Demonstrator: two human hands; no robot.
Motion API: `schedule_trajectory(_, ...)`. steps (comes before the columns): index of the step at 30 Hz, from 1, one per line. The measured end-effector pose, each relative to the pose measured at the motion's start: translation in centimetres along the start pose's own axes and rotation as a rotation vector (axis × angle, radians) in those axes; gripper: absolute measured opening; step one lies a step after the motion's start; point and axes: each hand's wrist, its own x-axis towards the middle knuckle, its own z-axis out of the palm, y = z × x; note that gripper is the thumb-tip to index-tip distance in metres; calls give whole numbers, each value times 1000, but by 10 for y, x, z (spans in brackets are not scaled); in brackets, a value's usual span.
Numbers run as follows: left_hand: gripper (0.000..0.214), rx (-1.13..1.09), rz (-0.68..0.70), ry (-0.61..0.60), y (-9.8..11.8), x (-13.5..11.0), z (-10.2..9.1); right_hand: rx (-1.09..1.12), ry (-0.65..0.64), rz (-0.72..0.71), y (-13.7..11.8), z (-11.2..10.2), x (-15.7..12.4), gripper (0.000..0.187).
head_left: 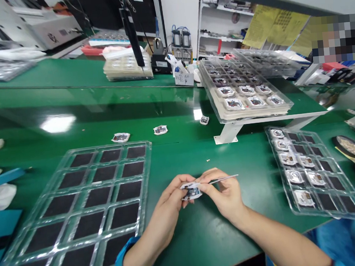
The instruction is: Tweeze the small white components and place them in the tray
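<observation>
White square piece [190, 191] was pinched in the left hand [171, 202], while the right hand [225, 195] held thin tweezers [223, 179] against it.

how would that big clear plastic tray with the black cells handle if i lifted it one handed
The clear plastic tray likely feels light for its size, since it looks like thin moulded sheet. It would probably flex if lifted by one edge, though its moulded cell pattern may stiffen it somewhat. Its glossy surface could be a little slippery.

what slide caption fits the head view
Left hand holds a small white-edged part, right hand holds metal tweezers to it, above a green workbench
</observation>
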Motion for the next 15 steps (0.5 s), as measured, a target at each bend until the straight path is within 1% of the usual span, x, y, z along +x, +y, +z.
schedule_trajectory(7,19,35,2,0,-2,0,-1,50,56,80,0,1,2,7)
schedule_trajectory(11,19,88,25,-13,-4,0,-2,69,75,147,1,-1,4,7)
schedule_trajectory(15,19,127,69,-14,-4,-1,-3,79,76,178,2,-2,5,11)
